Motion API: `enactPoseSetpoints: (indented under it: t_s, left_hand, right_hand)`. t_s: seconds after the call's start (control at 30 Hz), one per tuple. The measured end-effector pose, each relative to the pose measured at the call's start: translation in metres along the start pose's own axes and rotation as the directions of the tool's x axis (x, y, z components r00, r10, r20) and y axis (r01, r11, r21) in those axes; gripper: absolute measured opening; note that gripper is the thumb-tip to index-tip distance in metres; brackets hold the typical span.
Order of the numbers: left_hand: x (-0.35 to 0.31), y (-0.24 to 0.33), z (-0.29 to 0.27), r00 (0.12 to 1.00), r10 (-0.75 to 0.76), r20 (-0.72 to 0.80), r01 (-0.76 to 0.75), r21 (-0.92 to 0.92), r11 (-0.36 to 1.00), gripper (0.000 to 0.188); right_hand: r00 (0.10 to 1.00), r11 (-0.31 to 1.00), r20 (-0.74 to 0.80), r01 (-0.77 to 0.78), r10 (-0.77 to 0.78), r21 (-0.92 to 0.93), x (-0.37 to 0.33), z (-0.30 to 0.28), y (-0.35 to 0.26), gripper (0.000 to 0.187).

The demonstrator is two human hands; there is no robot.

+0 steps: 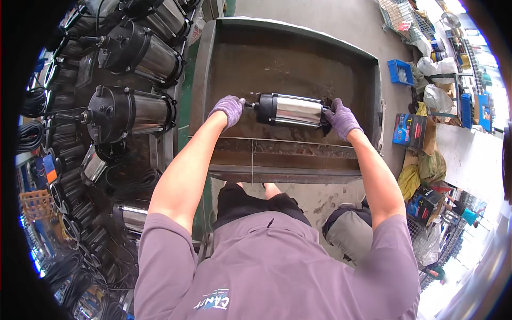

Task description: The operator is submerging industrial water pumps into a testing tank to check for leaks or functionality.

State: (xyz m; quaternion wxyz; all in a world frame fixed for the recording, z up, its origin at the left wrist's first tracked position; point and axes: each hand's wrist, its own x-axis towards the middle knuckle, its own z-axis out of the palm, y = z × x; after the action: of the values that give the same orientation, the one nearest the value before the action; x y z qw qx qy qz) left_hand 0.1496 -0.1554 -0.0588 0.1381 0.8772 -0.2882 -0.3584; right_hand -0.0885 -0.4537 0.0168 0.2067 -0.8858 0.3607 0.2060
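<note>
A submersible pump [298, 110], a shiny steel cylinder with black ends, lies sideways between my two gloved hands. My left hand [230, 110], in a purple-grey knit glove, is closed around the thin black cable or stem at the pump's left end. My right hand [343, 118], gloved alike, grips the black part at its right end, with the thumb side toward the steel body. Below the pump is a metal tank [293, 176] of brownish water, whose surface ripples beyond the pump. I cannot tell whether the pump's underside touches the water.
Several similar pumps, such as a large one [133, 113], lie in rows at the left with coiled black cables [31, 136]. A thin rod [288, 141] crosses the tank's near side. To the right are a blue crate [400, 72], a printed box [410, 130] and a white table [469, 160].
</note>
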Motion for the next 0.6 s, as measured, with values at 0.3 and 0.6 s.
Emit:
enactPoseSetpoints:
  t_s: [0.3,0.6]
  left_hand:
    - [0.004,-0.021,-0.007,1.0,-0.009,0.021,0.009,-0.015,1.0,0.043]
    - [-0.066,-0.015,-0.018,0.966,-0.026,-0.258,0.094,0.256,0.962,0.029]
  right_hand:
    - [0.999,0.998,0.03,0.039,-0.038,-0.039,0.03,0.035,-0.003,0.038]
    - [0.972,0.979,-0.188,0.107,-0.139,-0.173,0.012,0.035,-0.006,0.026]
